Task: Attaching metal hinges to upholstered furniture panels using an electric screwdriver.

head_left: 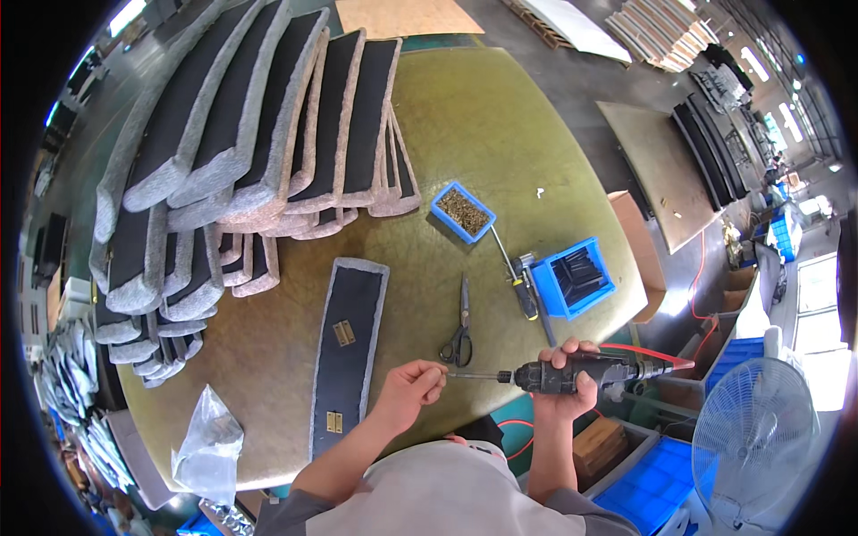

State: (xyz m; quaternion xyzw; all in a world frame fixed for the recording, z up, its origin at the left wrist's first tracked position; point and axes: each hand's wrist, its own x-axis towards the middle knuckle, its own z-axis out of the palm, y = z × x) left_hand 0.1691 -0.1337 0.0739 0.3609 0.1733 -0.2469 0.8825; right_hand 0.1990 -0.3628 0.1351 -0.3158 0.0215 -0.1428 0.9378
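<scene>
Right hand point(565, 380) grips a black pneumatic screwdriver with a red air hose point(572, 373), held level above the olive-green surface point(500, 134); left hand point(413, 386) pinches its bit tip, steadying it, just right of the long dark grey-edged padded panel point(349, 348).

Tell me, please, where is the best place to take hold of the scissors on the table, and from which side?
Probably grip the scissors at the black loop handles, the end nearest the person, coming from above. They lie flat and closed on the green table, blades pointing away, with bare table around the handles. Both hands are busy: the right hand holds the power screwdriver and the left hand is at its bit.
</scene>
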